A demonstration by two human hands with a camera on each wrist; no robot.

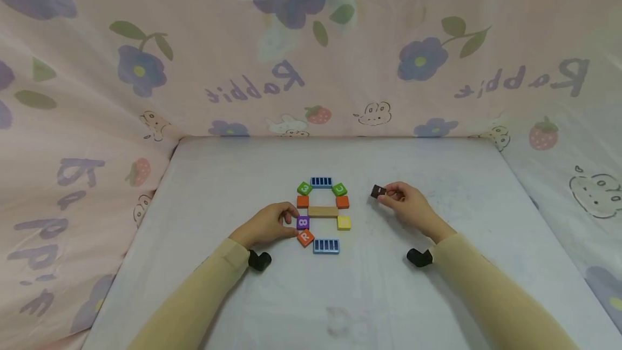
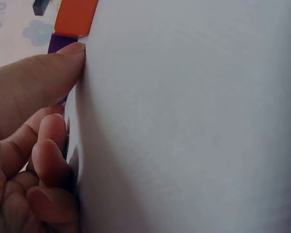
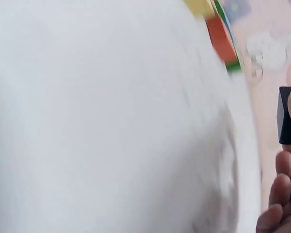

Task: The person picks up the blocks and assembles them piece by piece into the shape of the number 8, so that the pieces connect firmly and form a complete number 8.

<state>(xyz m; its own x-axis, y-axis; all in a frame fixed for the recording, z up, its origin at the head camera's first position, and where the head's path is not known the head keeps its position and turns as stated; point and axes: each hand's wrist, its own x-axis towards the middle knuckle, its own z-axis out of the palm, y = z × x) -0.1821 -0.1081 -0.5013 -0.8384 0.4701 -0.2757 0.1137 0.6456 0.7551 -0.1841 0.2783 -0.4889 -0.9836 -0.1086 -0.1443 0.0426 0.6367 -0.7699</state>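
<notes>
Blocks lie flat on the white table in a ring-like figure. My left hand [image 1: 267, 223] is at its left side, thumb and forefinger spanning the near and far edges of a purple block [image 1: 303, 222] marked 8. The thumb [image 2: 43, 82] lies against that block in the left wrist view, beside an orange block [image 2: 76, 18]. Just nearer is an orange block [image 1: 305, 237] marked R. Right of the figure, my right hand [image 1: 407, 204] pinches a small black block [image 1: 377, 192] with a pale mark; the block [image 3: 288, 115] shows between thumb and fingers in the right wrist view.
A wooden bar [image 1: 323, 211] crosses the figure. Blue striped blocks stand at its far end [image 1: 321, 182] and near end [image 1: 326, 246]. A yellow block [image 1: 344, 223] is on the right, with orange and green ones beyond. Patterned cloth walls [image 1: 340, 69] enclose the table.
</notes>
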